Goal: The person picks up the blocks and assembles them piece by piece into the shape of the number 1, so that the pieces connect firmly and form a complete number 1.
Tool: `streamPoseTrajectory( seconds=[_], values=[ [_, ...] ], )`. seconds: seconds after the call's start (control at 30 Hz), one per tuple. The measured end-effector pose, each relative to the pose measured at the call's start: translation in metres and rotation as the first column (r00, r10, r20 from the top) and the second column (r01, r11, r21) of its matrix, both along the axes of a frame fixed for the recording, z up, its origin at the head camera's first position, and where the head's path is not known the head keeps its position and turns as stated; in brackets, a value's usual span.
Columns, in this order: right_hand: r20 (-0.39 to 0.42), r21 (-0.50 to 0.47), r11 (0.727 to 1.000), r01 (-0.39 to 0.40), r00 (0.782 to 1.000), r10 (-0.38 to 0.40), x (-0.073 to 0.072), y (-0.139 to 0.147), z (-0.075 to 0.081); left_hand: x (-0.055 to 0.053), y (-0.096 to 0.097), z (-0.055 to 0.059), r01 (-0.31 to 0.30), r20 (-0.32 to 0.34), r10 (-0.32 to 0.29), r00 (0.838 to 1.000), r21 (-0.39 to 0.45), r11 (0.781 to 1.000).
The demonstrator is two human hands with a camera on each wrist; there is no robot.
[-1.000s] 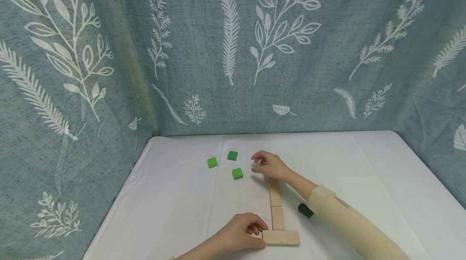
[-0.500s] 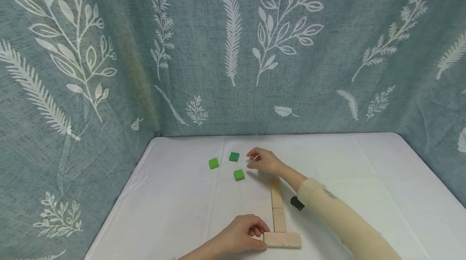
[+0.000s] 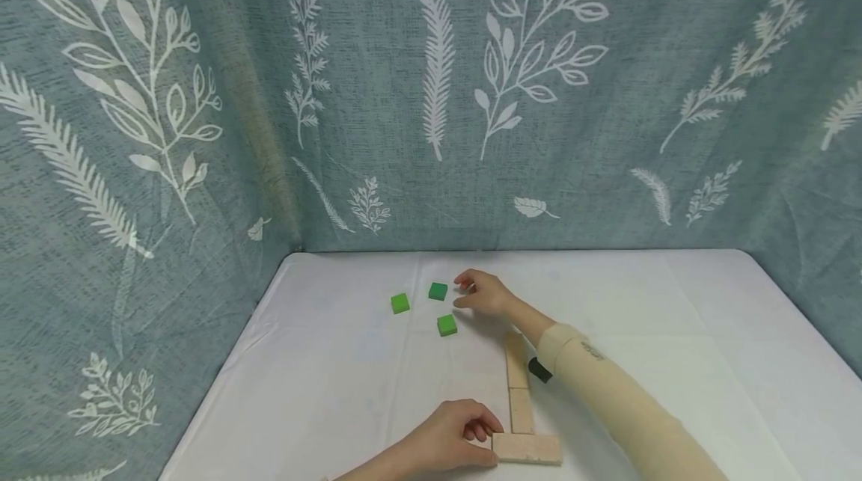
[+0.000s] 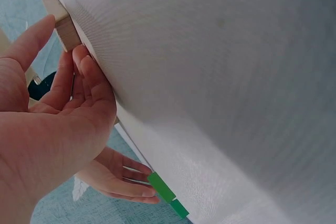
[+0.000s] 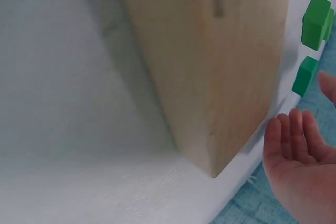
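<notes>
My left hand (image 3: 455, 434) pinches the wooden block (image 3: 528, 449); my right hand (image 3: 486, 294), spread, hovers beside the dark green block (image 3: 438, 292) — likely a reach, needing a pinch.

A white-covered table (image 3: 323, 376) carries three green blocks (image 3: 447, 325), set apart, and a straight row of wooden blocks (image 3: 517, 365) meeting one crosswise wooden block (image 3: 527, 449).

The left hand (image 3: 451, 436) pinches with its thumb opposite curled fingers, the bare left forearm (image 3: 384, 464) slanting up from the lower edge. Farther forward, the right hand (image 3: 483, 292) has its thumb apart from loosely bent fingers; the right arm, in a cream sleeve (image 3: 606, 380), stretches diagonally behind it.
</notes>
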State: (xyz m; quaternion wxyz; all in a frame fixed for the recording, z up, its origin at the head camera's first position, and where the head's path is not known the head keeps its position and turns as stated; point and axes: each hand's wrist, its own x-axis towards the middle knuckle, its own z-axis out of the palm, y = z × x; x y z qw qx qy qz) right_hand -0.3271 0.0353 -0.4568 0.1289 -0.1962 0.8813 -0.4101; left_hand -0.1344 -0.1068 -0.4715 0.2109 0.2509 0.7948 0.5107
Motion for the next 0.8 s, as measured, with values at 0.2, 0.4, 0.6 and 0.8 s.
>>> streamPoseTrajectory(
  seconds=[0.2,0.4,0.6,0.8],
  values=[
    [-0.011,0.032,0.999,-0.004,1.000,0.004,-0.007,-0.006,-0.002,0.001,0.000,0.002,0.003,-0.013,-0.004,1.000,-0.005,1.000],
    [-0.024,0.050,0.998,-0.027,0.999,0.028,-0.011,-0.012,-0.004,0.000,0.000,-0.001,0.022,-0.042,-0.022,0.999,-0.009,1.000],
    [-0.036,0.078,0.997,-0.024,0.999,0.026,-0.012,-0.019,-0.005,0.000,0.000,-0.001,0.024,-0.047,-0.024,0.999,-0.008,1.000],
    [-0.051,0.107,0.994,-0.031,0.998,0.037,-0.012,-0.026,-0.003,0.001,0.000,0.001,0.010,-0.037,-0.009,0.999,0.002,1.000]
  ],
)
